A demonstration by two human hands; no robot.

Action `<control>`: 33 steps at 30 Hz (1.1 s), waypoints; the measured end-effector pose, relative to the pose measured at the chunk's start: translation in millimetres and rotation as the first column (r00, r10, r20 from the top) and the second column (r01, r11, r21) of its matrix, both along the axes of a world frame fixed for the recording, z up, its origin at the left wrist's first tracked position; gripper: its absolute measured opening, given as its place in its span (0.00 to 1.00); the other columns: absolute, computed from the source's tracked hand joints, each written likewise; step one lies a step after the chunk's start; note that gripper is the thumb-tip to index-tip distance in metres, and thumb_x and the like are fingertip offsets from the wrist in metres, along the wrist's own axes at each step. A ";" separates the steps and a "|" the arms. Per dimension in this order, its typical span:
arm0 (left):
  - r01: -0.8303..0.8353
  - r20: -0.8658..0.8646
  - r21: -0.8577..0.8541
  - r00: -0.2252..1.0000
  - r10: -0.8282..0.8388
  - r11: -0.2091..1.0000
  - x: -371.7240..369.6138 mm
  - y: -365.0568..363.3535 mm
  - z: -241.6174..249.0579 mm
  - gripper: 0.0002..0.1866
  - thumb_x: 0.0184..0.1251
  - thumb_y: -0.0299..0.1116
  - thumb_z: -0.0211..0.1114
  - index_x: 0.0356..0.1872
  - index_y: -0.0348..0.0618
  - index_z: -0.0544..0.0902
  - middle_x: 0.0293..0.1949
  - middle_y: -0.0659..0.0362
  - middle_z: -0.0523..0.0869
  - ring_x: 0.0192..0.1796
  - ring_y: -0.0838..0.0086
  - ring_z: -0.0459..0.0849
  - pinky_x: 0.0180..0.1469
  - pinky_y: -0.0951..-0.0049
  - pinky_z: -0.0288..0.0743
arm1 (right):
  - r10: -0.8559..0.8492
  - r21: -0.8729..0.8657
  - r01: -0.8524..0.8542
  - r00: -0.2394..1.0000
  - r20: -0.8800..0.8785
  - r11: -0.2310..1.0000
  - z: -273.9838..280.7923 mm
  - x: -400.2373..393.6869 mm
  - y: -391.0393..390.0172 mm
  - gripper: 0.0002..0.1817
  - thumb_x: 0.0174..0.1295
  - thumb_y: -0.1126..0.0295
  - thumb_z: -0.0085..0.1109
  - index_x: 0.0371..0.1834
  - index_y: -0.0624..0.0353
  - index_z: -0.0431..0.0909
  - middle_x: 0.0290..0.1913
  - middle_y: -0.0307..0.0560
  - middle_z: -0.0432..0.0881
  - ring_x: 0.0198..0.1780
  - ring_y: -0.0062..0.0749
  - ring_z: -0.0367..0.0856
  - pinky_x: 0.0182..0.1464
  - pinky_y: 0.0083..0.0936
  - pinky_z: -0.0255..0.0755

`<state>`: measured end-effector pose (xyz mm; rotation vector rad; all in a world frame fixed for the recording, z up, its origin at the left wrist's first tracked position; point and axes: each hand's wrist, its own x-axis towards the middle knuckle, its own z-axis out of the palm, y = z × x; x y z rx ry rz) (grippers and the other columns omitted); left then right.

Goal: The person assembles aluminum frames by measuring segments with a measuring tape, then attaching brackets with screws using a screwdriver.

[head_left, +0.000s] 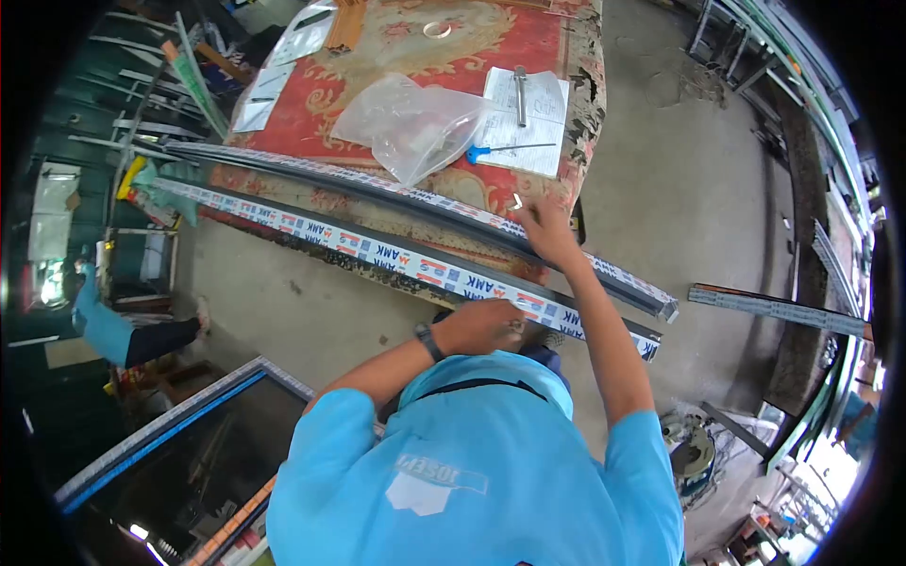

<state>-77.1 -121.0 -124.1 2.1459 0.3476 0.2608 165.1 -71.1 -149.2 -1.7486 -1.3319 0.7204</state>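
Two long dark metal profiles with printed protective film lie side by side across the near part of the carpet-covered table; one is the nearer profile, the other the farther profile. My right hand reaches over both, fingers stretched apart at the carpet. Just beyond its fingertips is a small white angled piece. My left hand, with a dark watch on the wrist, is curled closed in front of my waist at the nearer profile's edge; what it holds, if anything, is hidden.
On the table are a clear plastic bag, a paper sheet under a metal tool and a blue-handled screwdriver, and a tape roll. A framed dark panel stands at lower left. Another person is at left.
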 end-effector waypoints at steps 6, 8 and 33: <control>-0.349 -0.066 -0.107 0.937 0.344 0.931 -154.7 87.7 14.0 0.17 0.66 0.33 0.76 0.53 0.39 0.86 0.49 0.51 0.90 0.48 0.61 0.91 0.52 0.64 0.84 | 0.179 -0.129 -0.147 0.943 0.281 0.981 -75.8 -42.7 112.4 0.16 0.63 0.65 0.67 0.50 0.64 0.84 0.46 0.63 0.87 0.50 0.56 0.86 0.52 0.45 0.78; -0.445 -0.098 -0.153 0.895 0.435 0.882 -200.6 110.5 21.3 0.16 0.67 0.31 0.74 0.53 0.39 0.86 0.49 0.51 0.90 0.47 0.63 0.91 0.51 0.65 0.84 | 0.150 -0.081 -0.133 0.954 0.260 0.988 -65.4 -51.1 111.1 0.18 0.62 0.65 0.69 0.52 0.62 0.84 0.50 0.64 0.86 0.53 0.58 0.86 0.55 0.46 0.78; 0.100 0.125 -0.988 0.097 0.987 0.115 -293.4 412.3 9.6 0.23 0.77 0.52 0.60 0.46 0.36 0.77 0.40 0.49 0.86 0.44 0.57 0.88 0.50 0.52 0.84 | 0.140 -0.172 -0.007 0.611 0.779 0.985 193.4 -160.2 -62.8 0.36 0.49 0.74 0.70 0.68 0.60 0.75 0.65 0.59 0.82 0.67 0.61 0.78 0.67 0.52 0.74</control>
